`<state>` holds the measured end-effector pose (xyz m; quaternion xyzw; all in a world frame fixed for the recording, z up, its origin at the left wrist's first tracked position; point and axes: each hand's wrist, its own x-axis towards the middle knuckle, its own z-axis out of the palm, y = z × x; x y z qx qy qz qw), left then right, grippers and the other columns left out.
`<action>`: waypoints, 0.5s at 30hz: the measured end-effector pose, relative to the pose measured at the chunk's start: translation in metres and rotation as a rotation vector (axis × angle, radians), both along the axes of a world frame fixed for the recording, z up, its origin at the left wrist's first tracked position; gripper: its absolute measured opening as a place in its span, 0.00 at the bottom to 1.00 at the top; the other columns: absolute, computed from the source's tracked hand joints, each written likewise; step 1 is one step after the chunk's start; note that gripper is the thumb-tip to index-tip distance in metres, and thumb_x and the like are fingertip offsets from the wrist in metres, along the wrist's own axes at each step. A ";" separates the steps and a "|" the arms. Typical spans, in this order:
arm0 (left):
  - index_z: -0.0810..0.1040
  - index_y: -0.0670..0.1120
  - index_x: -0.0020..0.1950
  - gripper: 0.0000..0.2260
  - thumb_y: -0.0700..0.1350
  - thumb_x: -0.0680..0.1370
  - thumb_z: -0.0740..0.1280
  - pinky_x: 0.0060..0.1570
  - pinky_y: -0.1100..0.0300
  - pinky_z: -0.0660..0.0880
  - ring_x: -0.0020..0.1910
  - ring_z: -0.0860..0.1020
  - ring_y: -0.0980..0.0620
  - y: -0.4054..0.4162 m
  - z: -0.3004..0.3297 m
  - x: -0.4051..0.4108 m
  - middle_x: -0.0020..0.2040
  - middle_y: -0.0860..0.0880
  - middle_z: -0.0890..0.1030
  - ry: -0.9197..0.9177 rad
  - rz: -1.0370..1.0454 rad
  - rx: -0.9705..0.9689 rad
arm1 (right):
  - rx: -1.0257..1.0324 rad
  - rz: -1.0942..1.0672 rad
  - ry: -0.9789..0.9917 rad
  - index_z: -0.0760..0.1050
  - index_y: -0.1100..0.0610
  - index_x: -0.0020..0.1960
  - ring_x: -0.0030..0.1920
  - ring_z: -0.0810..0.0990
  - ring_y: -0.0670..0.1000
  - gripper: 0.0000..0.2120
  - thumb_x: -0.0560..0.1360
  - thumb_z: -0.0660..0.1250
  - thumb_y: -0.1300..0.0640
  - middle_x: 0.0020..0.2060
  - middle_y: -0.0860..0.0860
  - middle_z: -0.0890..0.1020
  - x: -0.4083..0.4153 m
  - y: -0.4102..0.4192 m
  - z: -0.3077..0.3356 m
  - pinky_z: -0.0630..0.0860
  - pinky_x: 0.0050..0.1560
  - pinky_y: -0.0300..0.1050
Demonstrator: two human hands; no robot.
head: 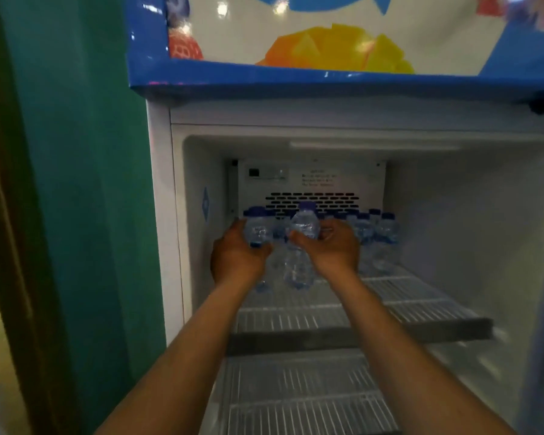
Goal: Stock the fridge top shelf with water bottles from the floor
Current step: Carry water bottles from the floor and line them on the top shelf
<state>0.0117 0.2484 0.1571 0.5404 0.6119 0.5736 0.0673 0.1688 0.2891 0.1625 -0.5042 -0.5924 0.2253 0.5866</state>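
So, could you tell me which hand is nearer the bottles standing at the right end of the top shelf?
Right. The right hand grips a bottle just left of the right-end bottles; the left hand holds another bottle by the left wall, farther away.

Both bare arms reached forward and up, hands close together at the same height.

The left hand (pixel 237 257) was turned palm inward, its fingers curled round a water bottle (pixel 258 230) with the thumb up along the near side. The right hand (pixel 333 246) faced it, palm toward the left, fingers and thumb curled round a second bottle (pixel 302 243) held upright. Both forearms were bare, stretched nearly straight and converging from the lower corners toward the wrists; the hands were near but apart.
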 end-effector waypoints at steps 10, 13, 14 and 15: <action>0.77 0.49 0.63 0.17 0.49 0.76 0.71 0.42 0.64 0.70 0.47 0.78 0.52 0.106 -0.015 -0.033 0.58 0.49 0.81 0.030 0.074 -0.191 | -0.024 0.124 -0.171 0.78 0.60 0.52 0.41 0.79 0.46 0.18 0.69 0.79 0.52 0.48 0.49 0.82 -0.049 0.106 -0.017 0.73 0.35 0.35; 0.78 0.50 0.59 0.12 0.48 0.76 0.69 0.40 0.63 0.71 0.43 0.77 0.52 0.121 -0.014 -0.037 0.56 0.49 0.81 0.020 0.117 -0.264 | -0.002 0.076 -0.252 0.79 0.61 0.56 0.49 0.81 0.53 0.23 0.68 0.79 0.49 0.52 0.55 0.82 -0.063 0.121 -0.024 0.78 0.44 0.42; 0.78 0.51 0.54 0.07 0.48 0.77 0.68 0.37 0.63 0.71 0.39 0.76 0.54 0.126 -0.015 -0.038 0.54 0.48 0.82 0.023 0.133 -0.288 | 0.003 0.058 -0.288 0.79 0.61 0.57 0.51 0.81 0.54 0.24 0.68 0.78 0.48 0.53 0.56 0.81 -0.067 0.122 -0.024 0.79 0.47 0.44; 0.77 0.52 0.49 0.02 0.48 0.77 0.68 0.35 0.64 0.71 0.36 0.74 0.55 0.128 -0.016 -0.039 0.52 0.48 0.82 0.028 0.138 -0.304 | 0.006 0.044 -0.322 0.78 0.61 0.58 0.52 0.81 0.55 0.24 0.69 0.78 0.47 0.55 0.56 0.80 -0.070 0.123 -0.024 0.80 0.49 0.46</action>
